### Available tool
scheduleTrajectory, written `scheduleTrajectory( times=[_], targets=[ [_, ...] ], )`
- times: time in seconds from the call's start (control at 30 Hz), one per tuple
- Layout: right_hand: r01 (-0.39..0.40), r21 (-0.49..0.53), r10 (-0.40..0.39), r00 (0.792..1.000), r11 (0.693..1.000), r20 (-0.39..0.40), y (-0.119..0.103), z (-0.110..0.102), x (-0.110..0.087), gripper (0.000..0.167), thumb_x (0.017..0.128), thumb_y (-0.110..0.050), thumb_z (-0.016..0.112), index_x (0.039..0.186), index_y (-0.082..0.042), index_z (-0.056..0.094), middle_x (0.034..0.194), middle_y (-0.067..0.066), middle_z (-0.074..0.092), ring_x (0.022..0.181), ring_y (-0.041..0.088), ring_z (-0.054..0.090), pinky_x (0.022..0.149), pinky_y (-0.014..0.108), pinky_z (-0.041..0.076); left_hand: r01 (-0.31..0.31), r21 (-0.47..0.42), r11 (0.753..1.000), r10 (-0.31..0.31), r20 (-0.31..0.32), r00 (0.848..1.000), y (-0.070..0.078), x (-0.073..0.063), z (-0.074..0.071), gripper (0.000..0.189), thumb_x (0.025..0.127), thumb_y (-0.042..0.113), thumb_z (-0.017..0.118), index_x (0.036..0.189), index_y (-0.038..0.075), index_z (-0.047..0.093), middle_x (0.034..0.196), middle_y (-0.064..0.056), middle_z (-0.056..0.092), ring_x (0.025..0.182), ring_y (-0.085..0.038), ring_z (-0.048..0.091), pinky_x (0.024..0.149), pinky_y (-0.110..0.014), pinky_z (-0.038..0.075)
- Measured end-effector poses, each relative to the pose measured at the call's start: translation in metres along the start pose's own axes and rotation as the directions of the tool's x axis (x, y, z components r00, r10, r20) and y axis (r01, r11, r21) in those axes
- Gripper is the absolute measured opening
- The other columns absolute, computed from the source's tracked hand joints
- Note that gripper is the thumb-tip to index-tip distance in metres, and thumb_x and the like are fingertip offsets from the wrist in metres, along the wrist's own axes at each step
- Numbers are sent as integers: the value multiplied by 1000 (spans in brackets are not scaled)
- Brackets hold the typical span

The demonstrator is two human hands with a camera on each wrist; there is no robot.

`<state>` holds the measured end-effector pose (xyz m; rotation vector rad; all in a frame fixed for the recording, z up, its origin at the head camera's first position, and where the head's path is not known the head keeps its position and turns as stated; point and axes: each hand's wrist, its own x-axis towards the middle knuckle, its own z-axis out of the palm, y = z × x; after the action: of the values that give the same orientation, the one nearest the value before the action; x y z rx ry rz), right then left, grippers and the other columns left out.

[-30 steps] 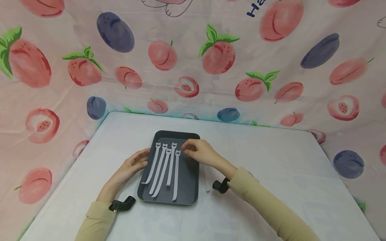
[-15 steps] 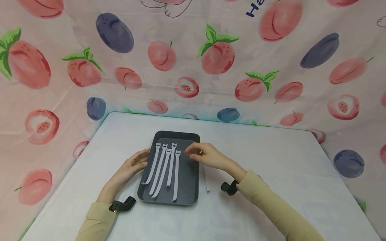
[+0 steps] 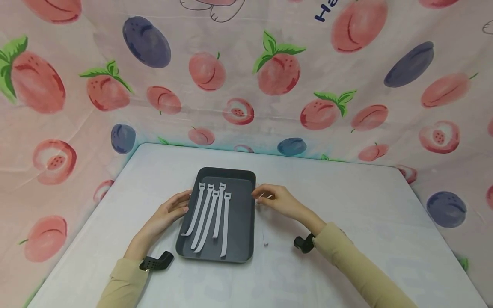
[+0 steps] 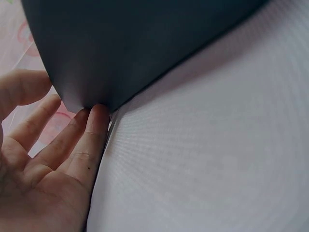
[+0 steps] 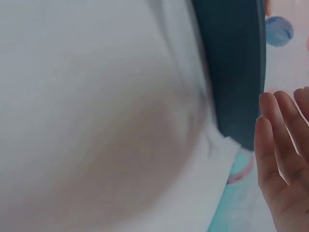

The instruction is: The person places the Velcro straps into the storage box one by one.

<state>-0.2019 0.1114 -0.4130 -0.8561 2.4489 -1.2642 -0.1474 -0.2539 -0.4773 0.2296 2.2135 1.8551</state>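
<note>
A dark grey tray (image 3: 240, 226) lies on the white table, holding several white hook-and-loop cable ties (image 3: 226, 222) side by side, slotted heads toward the far end. My left hand (image 3: 167, 214) rests its fingertips on the tray's left wall; the left wrist view shows the fingers (image 4: 94, 130) extended against it. At the right rim is my right hand (image 3: 283, 201), its fingers relaxed and nothing seen in them; whether they touch the rim I cannot tell. Another white cable tie (image 3: 265, 237) lies on the table right of the tray, its far part hidden by that hand.
A fruit-printed cloth (image 3: 239, 77) hangs behind and to the left of the table (image 3: 339, 192). Black wrist cameras (image 3: 157, 261) sit on both wrists, low over the tabletop.
My right hand has moved right, from over the tray's inside to its right rim, and now covers more of the loose cable tie. The left hand and the tray stay put.
</note>
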Motion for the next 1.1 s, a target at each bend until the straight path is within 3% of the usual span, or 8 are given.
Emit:
scheduleTrajectory(
  times=[0.33, 0.57, 0.73, 1.1],
  targets=[
    [-66, 18, 67, 994, 998, -90, 21, -8, -2, 25, 93, -8, 60, 117, -3, 64, 111, 17, 69, 95, 27, 67, 78, 31, 55, 0, -6, 1000, 0, 1, 1000, 0, 0, 0, 58, 97, 21, 56, 150, 16, 32, 152, -18, 36, 141, -35, 32, 95, -10, 43],
    [-72, 29, 75, 988, 997, -134, 30, -10, 3, 24, 93, -4, 59, 116, 1, 63, 108, 21, 68, 94, 32, 67, 76, 42, 58, -5, -9, 1000, 5, 1, 1000, 0, 0, 1, 58, 97, 20, 56, 150, 15, 32, 153, -19, 36, 141, -35, 31, 95, -10, 43],
    [-106, 17, 108, 981, 994, -163, 35, -11, 7, 23, 93, -4, 59, 115, 1, 64, 106, 21, 69, 93, 34, 66, 75, 42, 58, -12, -13, 1000, 12, 5, 1000, 0, 0, 0, 58, 97, 19, 56, 150, 15, 32, 153, -19, 35, 141, -35, 31, 95, -9, 43],
    [-191, -17, 183, 958, 981, -221, 46, -11, 17, 22, 91, -3, 59, 111, -1, 66, 105, 18, 70, 89, 26, 65, 66, 23, 52, -8, -12, 1000, 8, 6, 1000, -2, 1, 0, 58, 97, 20, 56, 150, 16, 32, 153, -18, 35, 142, -35, 31, 95, -9, 42]
  ],
)
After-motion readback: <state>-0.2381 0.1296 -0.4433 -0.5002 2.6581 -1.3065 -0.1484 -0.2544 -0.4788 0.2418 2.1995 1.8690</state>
